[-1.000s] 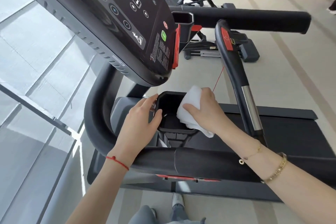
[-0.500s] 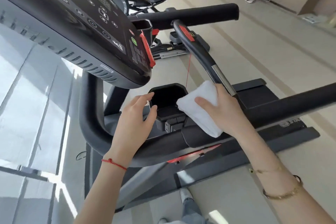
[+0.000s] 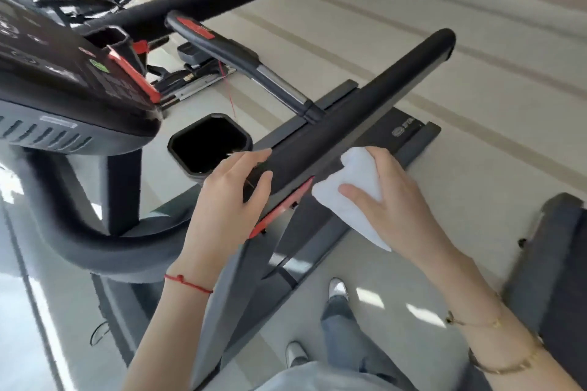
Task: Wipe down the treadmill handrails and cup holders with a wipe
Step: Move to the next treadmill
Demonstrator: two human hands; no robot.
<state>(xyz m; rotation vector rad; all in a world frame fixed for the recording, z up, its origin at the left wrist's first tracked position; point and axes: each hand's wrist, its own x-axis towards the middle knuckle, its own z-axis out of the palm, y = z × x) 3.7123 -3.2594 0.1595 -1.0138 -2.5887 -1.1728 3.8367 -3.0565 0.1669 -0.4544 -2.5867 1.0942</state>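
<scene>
The right hand [image 3: 390,200] has the white wipe [image 3: 352,197] bunched under it, thumb laid flat across the cloth and fingers curled over its top, holding it against the near side of the near handrail [image 3: 365,114], just below the black foam grip. The wipe's loose corner hangs down toward the floor [image 3: 476,25]. Over on the other side, the left hand [image 3: 228,200] sits at the near end of that same handrail, fingers nearly straight and a little spread, index finger lying along the top of the foam and thumb touching its side, holding nothing. Just beyond the left fingertips is the black cup holder [image 3: 209,144], open and dark inside, tucked beside the console [image 3: 63,79]. A red strip [image 3: 279,209] runs under the handrail between the two hands. The far handrail [image 3: 197,6] stretches out parallel, well apart, with a curved pulse grip [image 3: 247,67] between the two. A red string bracelet [image 3: 187,281] is on the left wrist, gold bracelets [image 3: 495,359] on the right. Below, jeans and white shoes [image 3: 337,287] stand on the floor beside the treadmill deck [image 3: 409,133].
</scene>
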